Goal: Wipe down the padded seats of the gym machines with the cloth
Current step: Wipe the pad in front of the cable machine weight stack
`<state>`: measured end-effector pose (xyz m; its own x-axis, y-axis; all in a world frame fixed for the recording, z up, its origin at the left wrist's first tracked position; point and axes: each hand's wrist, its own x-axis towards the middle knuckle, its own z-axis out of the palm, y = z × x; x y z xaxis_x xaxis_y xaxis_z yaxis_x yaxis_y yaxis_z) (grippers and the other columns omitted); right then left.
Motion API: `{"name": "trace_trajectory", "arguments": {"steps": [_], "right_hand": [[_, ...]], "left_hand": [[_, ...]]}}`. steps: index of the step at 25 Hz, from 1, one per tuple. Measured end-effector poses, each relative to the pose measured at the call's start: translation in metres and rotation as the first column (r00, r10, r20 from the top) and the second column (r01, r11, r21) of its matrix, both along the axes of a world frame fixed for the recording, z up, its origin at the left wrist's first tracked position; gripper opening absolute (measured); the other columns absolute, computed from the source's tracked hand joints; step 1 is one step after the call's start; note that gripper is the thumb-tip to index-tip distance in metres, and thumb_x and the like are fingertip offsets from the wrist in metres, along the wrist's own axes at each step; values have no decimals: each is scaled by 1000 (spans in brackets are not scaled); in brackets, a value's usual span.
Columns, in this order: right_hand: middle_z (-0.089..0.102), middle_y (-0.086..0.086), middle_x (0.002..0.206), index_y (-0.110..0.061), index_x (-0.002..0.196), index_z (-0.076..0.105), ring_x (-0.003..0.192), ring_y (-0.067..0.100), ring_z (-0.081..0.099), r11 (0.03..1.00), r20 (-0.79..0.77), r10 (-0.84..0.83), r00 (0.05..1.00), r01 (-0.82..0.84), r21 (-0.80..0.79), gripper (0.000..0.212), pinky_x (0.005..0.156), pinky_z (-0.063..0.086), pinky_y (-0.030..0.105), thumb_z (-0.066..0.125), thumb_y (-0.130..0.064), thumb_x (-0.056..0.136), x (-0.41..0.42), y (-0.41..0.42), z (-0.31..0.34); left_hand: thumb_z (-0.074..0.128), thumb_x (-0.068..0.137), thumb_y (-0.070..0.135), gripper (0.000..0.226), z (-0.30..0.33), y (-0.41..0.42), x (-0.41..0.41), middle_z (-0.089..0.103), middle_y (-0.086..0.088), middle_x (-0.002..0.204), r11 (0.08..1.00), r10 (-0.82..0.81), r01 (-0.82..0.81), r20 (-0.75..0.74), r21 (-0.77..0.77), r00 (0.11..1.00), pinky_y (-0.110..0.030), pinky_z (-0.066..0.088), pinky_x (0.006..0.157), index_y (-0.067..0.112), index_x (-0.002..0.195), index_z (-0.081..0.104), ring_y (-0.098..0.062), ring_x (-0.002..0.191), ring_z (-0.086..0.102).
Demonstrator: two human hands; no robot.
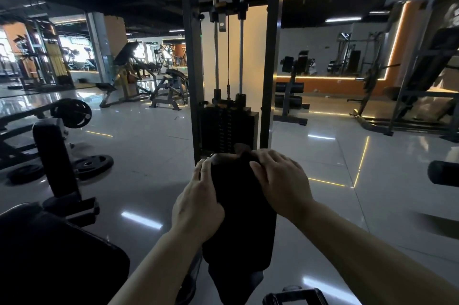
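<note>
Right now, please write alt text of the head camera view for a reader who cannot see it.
Two bare hands, left hand and right hand, press a dark cloth on a narrow black padded seat. Behind it stands a tall black weight-stack machine on a glossy pale tiled gym floor.

You are standing in a commercial gym. Straight ahead of you rises a weight-stack tower (229,128), its black plates riding on two steel guide rods (240,44). Left of the tower, loose weight plates (93,165) lie on the glossy tiled floor (149,145), near a plate-loaded machine (72,113). Farther back on that side stand angled benches (126,56). Right of the tower you see a roller-pad station (289,92), a steel rack (417,56), and what looks like a long wall mirror (330,53), edged with orange light strips.
</note>
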<state>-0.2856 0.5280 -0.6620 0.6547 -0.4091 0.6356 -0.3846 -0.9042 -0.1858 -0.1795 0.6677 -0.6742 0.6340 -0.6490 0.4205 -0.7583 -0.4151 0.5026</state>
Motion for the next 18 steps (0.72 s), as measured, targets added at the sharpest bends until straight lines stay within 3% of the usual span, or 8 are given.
{"name": "trace_trajectory", "arguments": {"steps": [3,6,9,12,14,16,18], "right_hand": [[64,2,114,-16,113,61,107,20,59,998,-4,-53,999,53,-32,43,95,42,35,30,-41,97,19,16,1],[63,3,122,-16,121,60,114,22,57,990,-67,23,998,-32,-135,51,98,40,39,24,-41,94,34,34,3],[60,-2,124,-19,122,57,116,18,53,997,-12,55,998,-55,-60,57,101,38,38,17,-49,95,18,11,-1],[60,1,116,-16,115,57,106,17,55,992,121,99,988,-107,60,58,89,49,39,16,-51,95,12,-4,-9],[60,3,114,-14,113,58,105,18,55,983,224,109,968,-139,123,54,85,51,40,20,-48,96,20,-3,-14],[60,6,118,-13,116,56,112,24,55,981,298,66,952,-116,154,47,88,52,45,26,-44,97,26,1,-20],[58,9,126,-13,122,52,124,32,49,998,315,-8,949,-14,65,38,99,46,49,38,-37,96,25,4,-33]], "left_hand": [[57,78,14,86,-3,-4,1,16,3,157,1000,-20,20,13,0,1000,-33,42,89,18,149,9,-26,126,46],[63,81,27,89,-6,-3,3,18,0,157,1000,12,-12,59,5,998,-33,40,103,15,150,9,-22,135,38],[51,89,24,71,-5,-8,4,11,-3,159,999,6,3,154,-54,988,-35,26,114,19,150,15,-20,144,18],[36,89,30,67,-9,-17,-1,14,-6,158,993,-86,102,222,-59,971,-31,16,118,11,150,16,-20,146,12],[28,85,40,72,-18,-19,1,26,-11,154,992,-64,89,254,-86,965,-37,22,117,5,148,22,-25,144,19],[34,84,40,72,-26,-18,6,34,-14,149,991,-31,67,296,-112,955,-45,35,110,3,146,27,-29,140,28],[41,84,38,71,-30,-17,8,34,-13,148,993,-25,60,321,-103,947,-46,38,108,4,145,26,-29,140,29]]}}
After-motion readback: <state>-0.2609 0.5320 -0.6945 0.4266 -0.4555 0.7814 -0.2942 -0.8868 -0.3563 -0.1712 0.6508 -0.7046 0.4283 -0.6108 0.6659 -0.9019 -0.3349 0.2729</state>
